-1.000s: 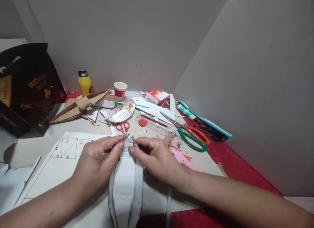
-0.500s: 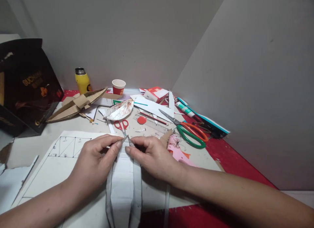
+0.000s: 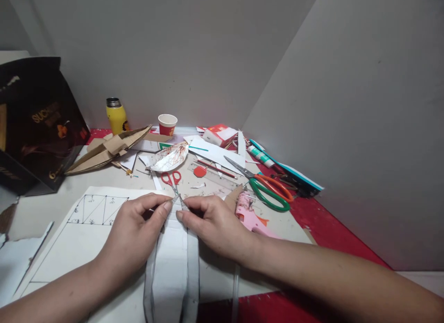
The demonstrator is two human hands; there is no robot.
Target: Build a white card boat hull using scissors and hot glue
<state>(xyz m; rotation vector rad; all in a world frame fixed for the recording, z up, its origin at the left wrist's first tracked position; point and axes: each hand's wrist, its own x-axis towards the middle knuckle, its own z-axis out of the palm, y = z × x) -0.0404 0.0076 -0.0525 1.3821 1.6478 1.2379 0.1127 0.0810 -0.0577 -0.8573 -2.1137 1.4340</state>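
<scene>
A long white paper boat shape (image 3: 170, 263) with dark-edged, raised side walls points away from me, its near end cut off by the frame. At its narrow far tip, my left hand (image 3: 142, 226) pinches the left wall between thumb and fingers. Opposite it, my right hand (image 3: 211, 221) pinches the right wall at the same tip. The two edges come close together between my fingertips. Just beyond the tip lie small red-handled scissors (image 3: 172, 178). Under my left forearm is a large sheet with a pencilled or inked diagram (image 3: 93, 209).
Large scissors with green and orange handles (image 3: 270, 193) and a pink glue gun (image 3: 248, 214) lie to the right. Behind are a brown cardboard boat (image 3: 111, 152), a yellow bottle (image 3: 117, 117), a paper cup (image 3: 167, 125) and paper scraps. A black box (image 3: 38, 128) stands left.
Both hands keep their pinch on the tip, almost unmoved. The near part of the paper boat has swung slightly left, and the view has shifted a little.
</scene>
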